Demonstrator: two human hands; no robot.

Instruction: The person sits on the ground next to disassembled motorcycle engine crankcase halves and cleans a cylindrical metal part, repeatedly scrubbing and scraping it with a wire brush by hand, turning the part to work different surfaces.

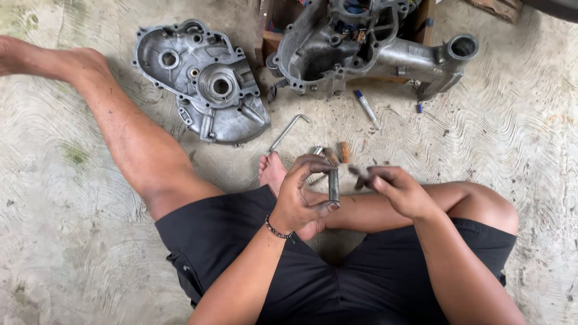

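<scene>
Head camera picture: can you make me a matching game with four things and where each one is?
Things:
1. metal cylinder
2. engine cover
3. L-shaped hex key
4. blue-tipped pen

Places:
A. flat on the floor, far left of the parts
B. on the floor below the engine casing
C. upright in the left hand
D. on the floor beside the foot

Pairs: 1-C, 2-A, 3-D, 4-B
</scene>
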